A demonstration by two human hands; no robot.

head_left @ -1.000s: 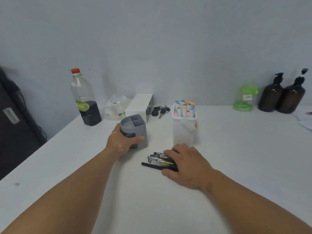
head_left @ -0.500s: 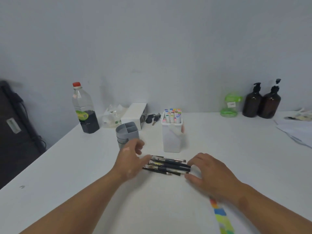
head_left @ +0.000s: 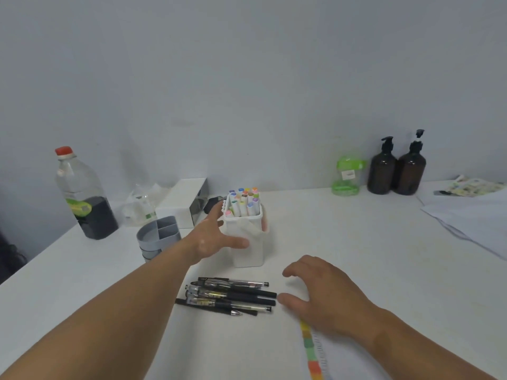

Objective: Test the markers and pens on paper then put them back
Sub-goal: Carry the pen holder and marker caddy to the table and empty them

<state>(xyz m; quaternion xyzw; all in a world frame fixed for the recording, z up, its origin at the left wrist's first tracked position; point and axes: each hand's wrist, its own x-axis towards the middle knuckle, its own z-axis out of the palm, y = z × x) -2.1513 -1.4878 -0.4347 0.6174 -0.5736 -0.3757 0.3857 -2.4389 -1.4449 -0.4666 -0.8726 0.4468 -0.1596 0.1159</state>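
Head view: left hand (head_left: 211, 239) spread, thumb touching marker box (head_left: 249, 257); right hand (head_left: 323, 300) loosely open beside pens (head_left: 227, 296).

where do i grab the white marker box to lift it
Grip the marker box around its plain lower walls, coming in from the left, where the left hand is nearest. It stands upright and tall, the markers fill its open top, and a loose strap crosses the upper front.

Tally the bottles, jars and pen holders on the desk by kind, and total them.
Pump bottles: 2
Red-capped bottle: 1
Green jar: 1
Grey holder: 1
Marker box: 1
Total: 6
Crumpled clear plastic left out: unclear.
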